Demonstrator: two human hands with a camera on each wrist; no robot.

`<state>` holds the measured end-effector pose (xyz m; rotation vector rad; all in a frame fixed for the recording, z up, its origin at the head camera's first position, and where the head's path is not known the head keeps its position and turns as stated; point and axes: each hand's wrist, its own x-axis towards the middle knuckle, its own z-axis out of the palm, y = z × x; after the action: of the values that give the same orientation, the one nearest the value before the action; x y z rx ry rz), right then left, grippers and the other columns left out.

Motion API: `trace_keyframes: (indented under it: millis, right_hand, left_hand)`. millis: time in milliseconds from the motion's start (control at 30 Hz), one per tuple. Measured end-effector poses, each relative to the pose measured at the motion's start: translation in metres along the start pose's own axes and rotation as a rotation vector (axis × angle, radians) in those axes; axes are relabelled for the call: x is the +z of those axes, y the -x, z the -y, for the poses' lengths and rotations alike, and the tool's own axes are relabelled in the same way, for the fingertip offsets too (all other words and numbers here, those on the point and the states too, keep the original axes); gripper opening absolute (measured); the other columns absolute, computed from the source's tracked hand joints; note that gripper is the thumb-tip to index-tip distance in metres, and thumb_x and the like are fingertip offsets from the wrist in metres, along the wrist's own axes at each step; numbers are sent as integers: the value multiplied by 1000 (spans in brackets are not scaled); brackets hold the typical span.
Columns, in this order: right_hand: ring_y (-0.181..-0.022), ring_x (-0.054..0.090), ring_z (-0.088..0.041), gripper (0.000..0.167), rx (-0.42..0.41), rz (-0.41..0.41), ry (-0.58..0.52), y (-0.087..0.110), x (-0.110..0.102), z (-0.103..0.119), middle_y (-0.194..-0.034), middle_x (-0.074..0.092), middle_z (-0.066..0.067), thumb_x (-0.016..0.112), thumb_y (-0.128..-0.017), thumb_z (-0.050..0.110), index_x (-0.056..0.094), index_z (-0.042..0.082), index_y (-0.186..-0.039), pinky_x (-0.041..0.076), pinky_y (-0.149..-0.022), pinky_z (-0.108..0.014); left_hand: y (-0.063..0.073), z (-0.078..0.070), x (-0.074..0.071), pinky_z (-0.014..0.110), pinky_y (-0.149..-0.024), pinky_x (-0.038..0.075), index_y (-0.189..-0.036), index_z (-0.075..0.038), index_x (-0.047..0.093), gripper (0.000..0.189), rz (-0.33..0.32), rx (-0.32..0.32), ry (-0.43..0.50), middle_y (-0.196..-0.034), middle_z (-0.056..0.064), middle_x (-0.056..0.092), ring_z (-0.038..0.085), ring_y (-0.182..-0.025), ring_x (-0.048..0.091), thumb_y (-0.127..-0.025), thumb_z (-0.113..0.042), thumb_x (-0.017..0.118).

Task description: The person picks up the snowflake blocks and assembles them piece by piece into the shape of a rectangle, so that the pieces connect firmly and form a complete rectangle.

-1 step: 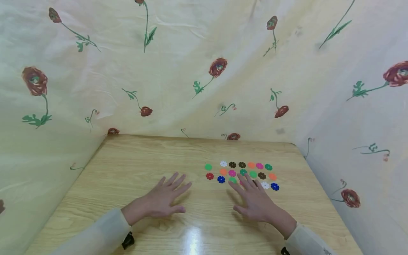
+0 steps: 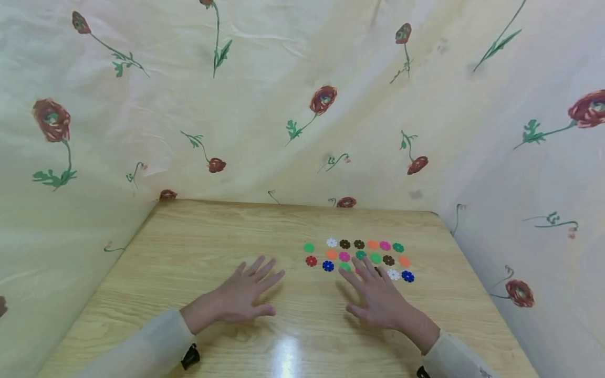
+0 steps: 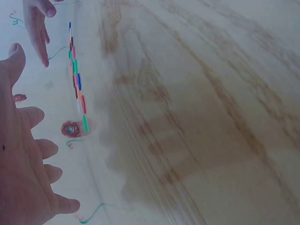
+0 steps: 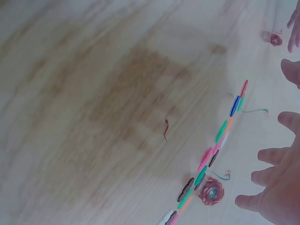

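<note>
Flat, notched, flower-shaped plastic discs in several colours lie in loose rows on the table, right of the middle. A red disc (image 2: pixel 311 261) and a light green disc (image 2: pixel 309 248) form the left end; a blue disc (image 2: pixel 407 276) lies at the near right. My right hand (image 2: pixel 380 302), palm down with fingers spread, hovers over the near row and partly hides several discs. My left hand (image 2: pixel 238 296) is also raised palm down above the wood, fingers apart, left of the discs. Both hands hold nothing. In the right wrist view, a green disc (image 4: pixel 221 131) lies beyond the fingers.
The wood-grain table (image 2: pixel 212 226) is enclosed at the back and sides by a pale cloth (image 2: pixel 264 105) printed with red flowers. Black straps (image 2: pixel 190 357) show at the sleeve cuffs. A small red curved streak (image 4: pixel 166 130) shows in the right wrist view.
</note>
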<state>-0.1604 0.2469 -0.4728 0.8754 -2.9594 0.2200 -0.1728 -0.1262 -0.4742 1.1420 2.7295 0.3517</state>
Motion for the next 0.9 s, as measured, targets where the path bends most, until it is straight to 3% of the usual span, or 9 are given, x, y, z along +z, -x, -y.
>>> trace_keyframes:
  millis: [267, 533, 800, 900]
  right_hand:
    - [-148, 15, -48, 84, 7, 5, 5, 5, 0, -1, -164, 19, -19, 75, -87, 45, 38, 18, -157, 20, -110, -76]
    - [-148, 16, -49, 83, 22, 0, -1, 6, -4, -1, -164, 20, -19, 76, -87, 43, 39, 17, -156, 21, -109, -76]
    - [-150, 11, -46, 81, 23, 30, -45, -12, -6, 4, -166, 17, -16, 72, -91, 44, 35, 20, -158, 17, -109, -78]
    - [-149, 11, -48, 79, 21, 21, -80, -21, -10, 5, -165, 18, -17, 72, -91, 40, 35, 18, -158, 14, -111, -76]
  left_hand:
    - [-2, -4, 5, 73, -114, 12, -162, -21, 20, 79, 10, 8, 22, -168, 11, 3, 39, -152, 2, -100, -63, 45]
    - [-16, -2, 17, 72, -114, 14, -163, -21, 18, 80, 11, -3, 86, -168, 15, 7, 41, -152, 3, -101, -63, 43]
    - [-33, 6, 21, 70, -115, 17, -163, -21, 18, 80, 41, -58, 122, -166, 16, 13, 43, -151, 7, -100, -64, 43]
    - [-37, 10, 17, 68, -117, 14, -163, -22, 16, 78, 31, -84, 205, -167, 14, 10, 41, -152, 4, -102, -61, 44]
